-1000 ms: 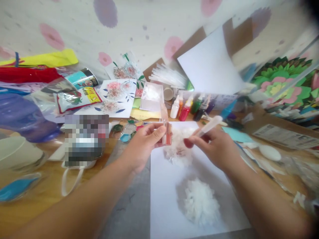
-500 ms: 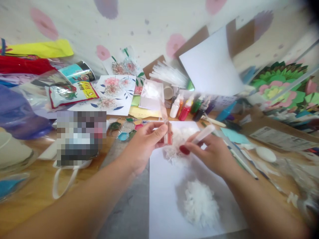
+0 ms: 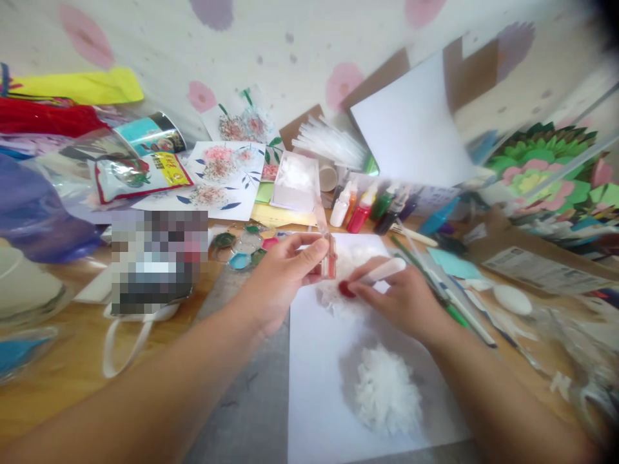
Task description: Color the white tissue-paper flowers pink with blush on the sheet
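Observation:
My left hand (image 3: 294,264) is closed, pinching a small narrow clear piece with reddish colour in it (image 3: 331,259) between thumb and fingers. A pale translucent strip rises just above that piece. In my right hand (image 3: 396,293) is a short white stick with a dark red tip (image 3: 382,272), tilted so that the tip points left. A small gap separates the red tip from the reddish piece. Behind and below both hands lies a heap of ruffled white petals (image 3: 345,306) on a white sheet (image 3: 319,380). Nearer to me, a fluffy white pompom-like flower (image 3: 388,390) rests on the same sheet.
Several paint bottles (image 3: 358,214) stand behind my hands. A round paint palette (image 3: 247,245) is at the left, near painted flower sheets (image 3: 225,177). Brushes (image 3: 464,316) lie right of the sheet, beside a cardboard box (image 3: 536,251). Scissors (image 3: 592,399) lie at the far right.
My right hand has moved slightly left and down, bringing the red tip closer to the piece in my left hand. The left hand's hold looks the same.

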`<state>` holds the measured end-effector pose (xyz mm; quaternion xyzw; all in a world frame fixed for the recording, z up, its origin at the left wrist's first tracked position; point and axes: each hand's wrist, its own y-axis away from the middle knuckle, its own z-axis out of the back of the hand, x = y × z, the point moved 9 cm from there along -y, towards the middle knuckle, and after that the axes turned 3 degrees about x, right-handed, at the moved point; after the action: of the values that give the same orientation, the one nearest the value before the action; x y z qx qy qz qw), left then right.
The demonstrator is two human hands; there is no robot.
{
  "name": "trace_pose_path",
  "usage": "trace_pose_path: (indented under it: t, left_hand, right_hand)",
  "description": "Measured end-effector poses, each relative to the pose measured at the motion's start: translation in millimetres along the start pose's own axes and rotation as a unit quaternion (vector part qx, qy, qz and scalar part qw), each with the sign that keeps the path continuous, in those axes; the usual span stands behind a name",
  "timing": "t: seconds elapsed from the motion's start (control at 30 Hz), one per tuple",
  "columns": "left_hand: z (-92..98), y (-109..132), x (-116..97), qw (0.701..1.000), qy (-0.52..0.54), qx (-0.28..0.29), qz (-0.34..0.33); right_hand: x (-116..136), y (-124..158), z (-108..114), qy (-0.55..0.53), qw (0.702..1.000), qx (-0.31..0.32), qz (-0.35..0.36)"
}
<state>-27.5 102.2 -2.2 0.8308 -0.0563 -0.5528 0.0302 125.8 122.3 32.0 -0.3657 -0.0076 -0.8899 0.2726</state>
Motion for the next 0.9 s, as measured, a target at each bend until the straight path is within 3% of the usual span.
trace_pose_path:
  t: [0.1,0.23,0.37,0.5,0.6,0.67,0.8,0.9]
  left_hand:
    - [0.3,0,0,1.000,-0.001,-0.001,0.000]
    - [0.2,1,0,1.000,0.006,-0.002,-0.001]
    - [0.5,1,-1,1.000,0.004,-0.005,-0.003]
    - [-0.3,1,0,1.000,0.006,-0.005,0.002]
    - [0.0,1,0,1.000,0.006,-0.007,0.002]
    - [0.8,1,0,1.000,0.009,-0.010,-0.001]
    - [0.7,0,0,1.000,0.009,-0.005,-0.001]
    - [1.6,0,1,1.000,0.002,-0.008,0.005]
  right_hand:
    - [-3,2,8,0.026,0.999,-0.041,-0.014]
    - [4,2,-8,-0.034,0.998,0.041,0.027]
    - [2,2,2,0.044,0.999,-0.022,0.018]
    - [3,1,-12,-0.003,0.998,0.053,0.018]
    - [6,0,-3,0.016,0.999,-0.004,0.036]
    - [1,0,6,0.053,0.998,-0.044,0.008]
    - [-1,-1,-11,-0.007,0.998,0.056,-0.011]
    - [4,-2,-4,-0.007,1.000,0.017,0.015]
